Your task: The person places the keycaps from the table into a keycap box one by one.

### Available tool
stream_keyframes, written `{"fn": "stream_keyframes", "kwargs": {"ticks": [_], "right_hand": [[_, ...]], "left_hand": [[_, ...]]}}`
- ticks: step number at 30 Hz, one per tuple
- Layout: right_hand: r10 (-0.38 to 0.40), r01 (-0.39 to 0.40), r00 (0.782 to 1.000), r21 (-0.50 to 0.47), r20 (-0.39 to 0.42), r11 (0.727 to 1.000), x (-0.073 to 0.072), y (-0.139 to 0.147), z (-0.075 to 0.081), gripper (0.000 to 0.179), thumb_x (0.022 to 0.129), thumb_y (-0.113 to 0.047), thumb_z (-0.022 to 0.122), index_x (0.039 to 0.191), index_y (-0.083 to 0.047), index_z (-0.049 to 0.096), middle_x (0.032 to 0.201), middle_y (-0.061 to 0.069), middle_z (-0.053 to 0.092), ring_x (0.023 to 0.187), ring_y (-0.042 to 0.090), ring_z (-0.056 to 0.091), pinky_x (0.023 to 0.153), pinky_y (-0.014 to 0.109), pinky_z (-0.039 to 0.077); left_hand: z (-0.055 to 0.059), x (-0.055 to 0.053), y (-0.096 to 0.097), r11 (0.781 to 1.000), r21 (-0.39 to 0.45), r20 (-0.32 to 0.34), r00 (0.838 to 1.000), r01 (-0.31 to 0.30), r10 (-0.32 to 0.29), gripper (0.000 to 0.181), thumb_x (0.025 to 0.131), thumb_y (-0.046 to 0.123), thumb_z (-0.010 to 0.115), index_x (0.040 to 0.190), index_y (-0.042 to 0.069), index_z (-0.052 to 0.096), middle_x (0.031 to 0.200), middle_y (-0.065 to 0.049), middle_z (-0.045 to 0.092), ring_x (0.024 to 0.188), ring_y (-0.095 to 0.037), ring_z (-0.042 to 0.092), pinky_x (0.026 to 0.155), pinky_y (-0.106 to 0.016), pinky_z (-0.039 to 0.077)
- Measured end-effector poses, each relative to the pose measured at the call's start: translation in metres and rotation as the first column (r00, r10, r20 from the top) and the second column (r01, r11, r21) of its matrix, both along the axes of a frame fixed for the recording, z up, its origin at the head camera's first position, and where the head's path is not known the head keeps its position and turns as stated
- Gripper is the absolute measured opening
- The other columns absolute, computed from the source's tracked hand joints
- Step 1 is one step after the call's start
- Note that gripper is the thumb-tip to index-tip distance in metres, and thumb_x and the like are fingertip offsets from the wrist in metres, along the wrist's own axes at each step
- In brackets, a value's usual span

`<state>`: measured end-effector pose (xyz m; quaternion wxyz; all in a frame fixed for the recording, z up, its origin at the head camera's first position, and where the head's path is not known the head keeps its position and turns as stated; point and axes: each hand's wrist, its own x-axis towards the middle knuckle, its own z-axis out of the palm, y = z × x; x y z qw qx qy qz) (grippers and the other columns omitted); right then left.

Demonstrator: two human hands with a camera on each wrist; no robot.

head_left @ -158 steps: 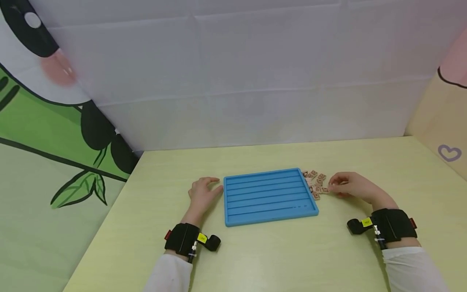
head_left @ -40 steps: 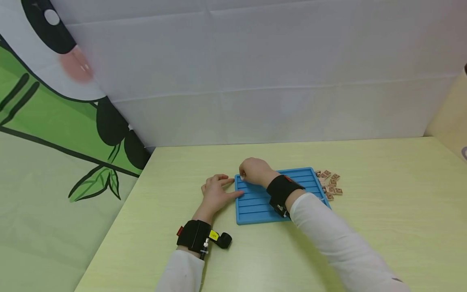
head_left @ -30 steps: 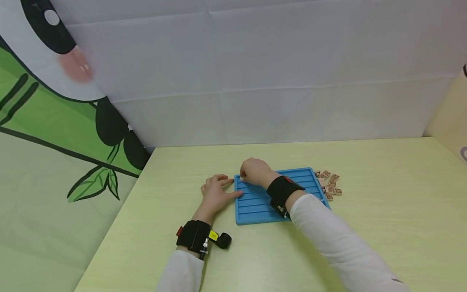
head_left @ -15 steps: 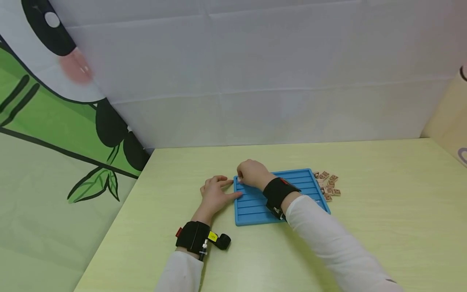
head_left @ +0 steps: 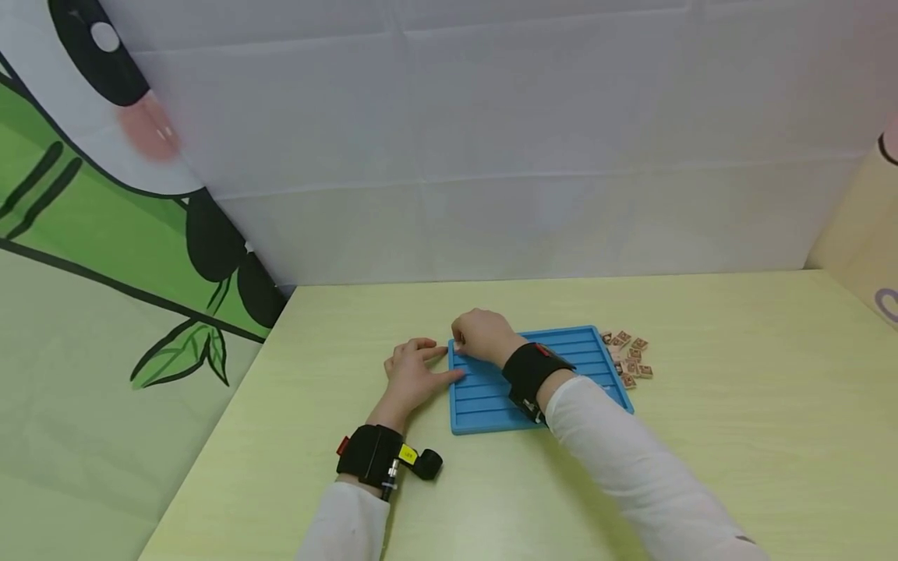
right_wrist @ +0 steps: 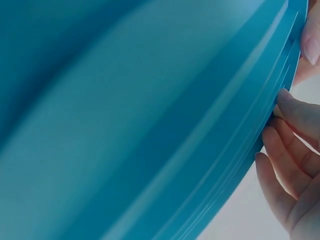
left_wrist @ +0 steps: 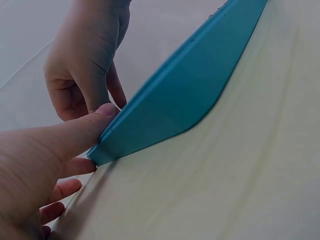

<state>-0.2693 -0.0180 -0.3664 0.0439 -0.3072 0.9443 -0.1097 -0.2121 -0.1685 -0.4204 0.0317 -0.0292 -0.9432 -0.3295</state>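
A blue ridged tray [head_left: 561,397] lies flat on the table. My left hand [head_left: 410,382] rests at its left side, the thumb laid on the rim and the other fingers loosely spread outside it. In the left wrist view the left thumb [left_wrist: 80,135] touches the tray's rim [left_wrist: 165,100]. My right hand [head_left: 484,335] reaches across the tray to its far left corner, fingers curled and pointing down. Its fingertips are hidden, so whether a small piece sits between them cannot be told. In the right wrist view the tray [right_wrist: 125,125] fills most of the frame.
Several small light-brown square tiles with dark markings [head_left: 631,368] lie loose beside the tray's right edge. A pale wall sheet [head_left: 526,156] rises behind the table [head_left: 737,436]. A printed cartoon cloth [head_left: 84,312] covers the left side.
About five seconds ago the right hand was beside the tiles; it has since crossed to the tray's far left corner. The left thumb has come onto the rim. Only slight shifts show over the last second.
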Motion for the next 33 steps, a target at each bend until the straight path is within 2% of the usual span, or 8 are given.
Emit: {"fn": "stream_keyframes", "kwargs": {"ticks": [7,14,19,23,29,33], "right_hand": [[-0.010,0.010,1.000,0.001,0.017,1.000,0.001,0.003,0.001,0.012,0.088,-0.021,0.068,0.092,-0.010,0.069,0.087,0.004,0.068,0.076,0.019,0.059,0.072,0.036,0.049],[-0.060,0.058,0.996,0.032,0.065,0.998,0.001,0.015,0.006,0.025,0.083,-0.030,0.073,0.100,-0.012,0.069,0.102,0.006,0.068,0.087,0.021,0.061,0.076,0.037,0.050],[-0.058,0.057,0.995,0.017,0.077,0.998,-0.001,0.026,0.010,0.026,0.084,-0.028,0.072,0.102,-0.009,0.069,0.103,0.007,0.068,0.088,0.022,0.060,0.077,0.036,0.050],[-0.056,0.059,0.994,-0.034,0.097,0.998,-0.001,0.036,0.010,0.024,0.086,-0.025,0.069,0.102,-0.007,0.069,0.102,0.009,0.067,0.088,0.023,0.061,0.078,0.036,0.049],[-0.038,0.068,0.983,-0.165,0.178,0.984,0.001,0.050,0.012,0.021,0.088,-0.023,0.066,0.100,-0.007,0.069,0.101,0.010,0.067,0.090,0.023,0.061,0.081,0.036,0.049],[-0.022,0.061,0.982,-0.201,0.187,0.978,0.000,0.069,0.016,0.024,0.090,-0.024,0.064,0.104,-0.005,0.069,0.103,0.012,0.067,0.094,0.025,0.061,0.083,0.038,0.049]], "left_hand": [[0.000,-0.002,0.002,1.000,0.002,-0.002,1.000,0.004,-0.004,0.057,0.078,0.041,0.076,0.124,0.009,0.064,0.134,-0.012,0.048,0.127,-0.036,0.033,0.101,-0.052,0.018],[-0.001,-0.003,0.003,1.000,0.000,0.005,1.000,0.011,-0.011,0.059,0.078,0.043,0.075,0.125,0.010,0.063,0.134,-0.011,0.047,0.127,-0.036,0.033,0.101,-0.052,0.017],[0.000,-0.003,0.002,1.000,0.002,0.011,1.000,0.002,-0.002,0.060,0.077,0.043,0.076,0.126,0.009,0.063,0.134,-0.011,0.047,0.127,-0.036,0.033,0.101,-0.052,0.017],[-0.001,-0.002,0.001,1.000,-0.012,0.017,1.000,-0.013,0.014,0.062,0.077,0.044,0.076,0.127,0.010,0.062,0.135,-0.011,0.048,0.127,-0.036,0.033,0.101,-0.052,0.018],[-0.002,-0.002,0.001,1.000,-0.013,0.022,1.000,-0.020,0.020,0.061,0.077,0.043,0.076,0.127,0.010,0.062,0.135,-0.011,0.049,0.127,-0.035,0.034,0.101,-0.052,0.018],[-0.001,-0.004,0.002,1.000,0.000,0.023,1.000,-0.017,0.017,0.061,0.078,0.042,0.076,0.127,0.009,0.062,0.135,-0.010,0.048,0.127,-0.035,0.033,0.101,-0.052,0.017]]}}
